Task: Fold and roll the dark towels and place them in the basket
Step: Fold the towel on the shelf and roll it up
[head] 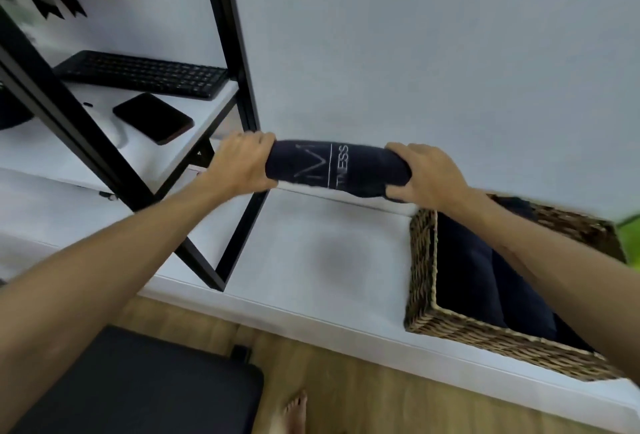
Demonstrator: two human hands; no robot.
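Left hand (242, 165) fingers curled over the left end of the rolled dark towel (337, 168); right hand (424, 175) fingers wrapped round the right end, thumb underneath. Roll held level above the far edge of the white table (311, 260), printed lettering facing up. Step, as judged: roll finished, carry to basket under way. Wicker basket (420, 260) sits near right, dark towels (485, 277) already inside. Next move calls for swinging right and lowering into free space beside them. Black shelf frame (239, 87) stands just left; keyboard (145, 75) and phone (154, 118) beyond, out of the way.
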